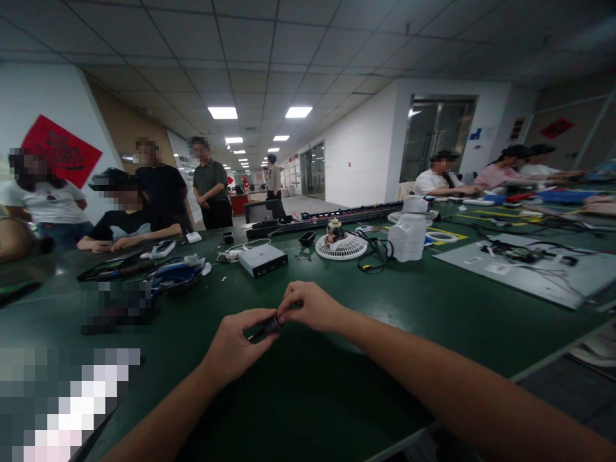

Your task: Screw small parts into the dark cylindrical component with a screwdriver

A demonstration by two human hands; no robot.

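Above the green table, my left hand (243,340) is closed around a small dark cylindrical part (273,325), with its round end turned to the right. The part's exact kind is too small to make out. My right hand (308,307) pinches at that round end with thumb and forefinger. Whether a small piece sits between those fingertips is hidden. Beyond my hands lies a silver and black optical disc drive (262,258). Farther right is a round white fan grille (341,246) with a motor on top.
A white plastic housing (407,239) stands at the right with black cables beside it. Farther right lies a grey metal panel (529,266) with wiring. A blue bundle (176,273) lies at the left. Several people sit or stand around the green table (462,333).
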